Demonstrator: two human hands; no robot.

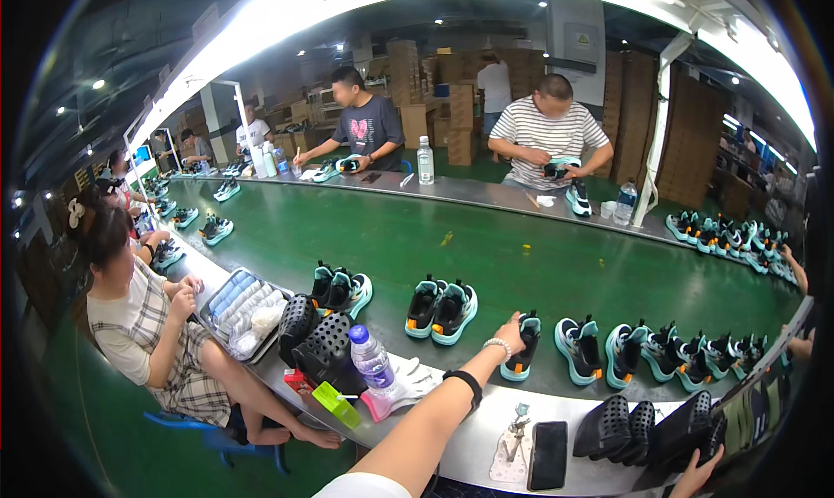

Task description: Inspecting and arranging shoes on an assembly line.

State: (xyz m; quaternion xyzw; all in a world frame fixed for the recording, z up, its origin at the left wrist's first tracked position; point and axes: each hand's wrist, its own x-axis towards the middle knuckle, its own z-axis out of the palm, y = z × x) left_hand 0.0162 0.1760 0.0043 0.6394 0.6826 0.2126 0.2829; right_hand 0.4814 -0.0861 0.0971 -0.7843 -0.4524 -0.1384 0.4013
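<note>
My left hand (pixel 512 335), with a beaded bracelet and black wristband, reaches over the green belt and is closed on a black and teal sneaker (pixel 523 352) at its heel opening. A pair of matching sneakers (pixel 441 310) stands to the left, and a single one (pixel 579 350) to the right. At the lower right edge my right hand (pixel 693 475) has its fingers round a black perforated clog (pixel 714 439), partly cut off by the frame. More black clogs (pixel 617 430) stand beside it.
Along the near metal ledge are a phone (pixel 547 455), a small metal tool on a pad (pixel 512 450), a water bottle (pixel 372 359), a green box (pixel 336 404) and a tray (pixel 248 311) of rolled bundles. A person (pixel 130 298) sits at left; others work across the belt (pixel 347 229).
</note>
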